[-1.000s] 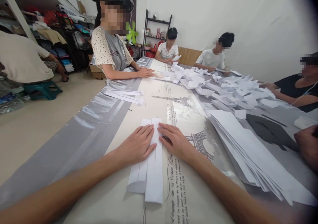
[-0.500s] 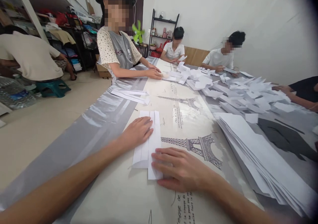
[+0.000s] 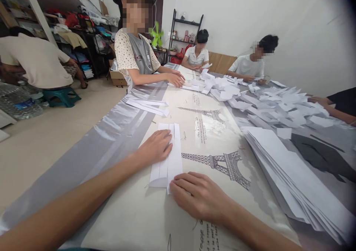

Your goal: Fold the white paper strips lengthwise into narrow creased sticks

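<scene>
A white folded paper sheet (image 3: 175,152) with lengthwise crease lines lies on the printed tablecloth in front of me. My left hand (image 3: 157,145) rests on its left side, palm down, with the fingers lying over the creased part. At the near right corner of the sheet is my right hand (image 3: 198,195), its fingers curled and drawn together on the paper's edge. The thumb of the right hand is hidden beneath it. Left of the sheet's far end, several narrow folded paper strips (image 3: 147,106) lie on the cloth.
A stack of white paper (image 3: 289,176) lies to the right, with a heap of folded papers (image 3: 278,102) beyond it. Several people sit or stand around the table; one person (image 3: 139,54) at the left handles paper. A teal stool (image 3: 61,96) stands on the floor.
My right hand's fingers have gone from spread flat to curled together at the sheet's near edge. The sheet's near end has shifted slightly away from me. My left hand stays on the sheet.
</scene>
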Available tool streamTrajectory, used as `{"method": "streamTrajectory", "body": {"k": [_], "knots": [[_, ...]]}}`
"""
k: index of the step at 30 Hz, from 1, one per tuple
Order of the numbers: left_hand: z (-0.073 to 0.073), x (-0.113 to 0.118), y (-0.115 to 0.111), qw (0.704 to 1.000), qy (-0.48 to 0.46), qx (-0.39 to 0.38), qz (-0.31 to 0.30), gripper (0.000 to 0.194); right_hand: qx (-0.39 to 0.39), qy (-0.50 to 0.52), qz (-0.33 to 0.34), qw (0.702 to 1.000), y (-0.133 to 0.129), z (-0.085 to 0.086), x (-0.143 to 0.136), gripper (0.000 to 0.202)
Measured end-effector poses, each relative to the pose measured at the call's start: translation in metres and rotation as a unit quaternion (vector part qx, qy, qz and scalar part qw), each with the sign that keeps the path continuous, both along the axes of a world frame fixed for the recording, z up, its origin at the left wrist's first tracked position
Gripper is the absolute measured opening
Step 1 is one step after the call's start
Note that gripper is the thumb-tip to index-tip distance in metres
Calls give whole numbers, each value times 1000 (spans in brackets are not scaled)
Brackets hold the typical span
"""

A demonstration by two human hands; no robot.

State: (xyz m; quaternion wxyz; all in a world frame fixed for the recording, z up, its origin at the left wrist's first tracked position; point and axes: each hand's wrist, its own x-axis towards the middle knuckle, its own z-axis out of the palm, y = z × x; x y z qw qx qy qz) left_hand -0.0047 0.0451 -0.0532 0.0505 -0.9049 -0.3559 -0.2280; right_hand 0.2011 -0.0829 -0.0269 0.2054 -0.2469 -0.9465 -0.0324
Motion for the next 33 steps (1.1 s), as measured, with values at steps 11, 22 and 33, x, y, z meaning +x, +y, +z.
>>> {"method": "streamTrajectory", "body": {"k": [11,22,33], "knots": [[17,2,-5,998,36,-47,-10,25,-192,124,-47,972,6,7,3,22],[13,3,-3,997,37,-60,-7,24,-311,138,-83,937,7,5,-9,14],[16,3,-4,997,19,-69,-10,19,-404,147,-161,888,16,11,-12,5]]}}
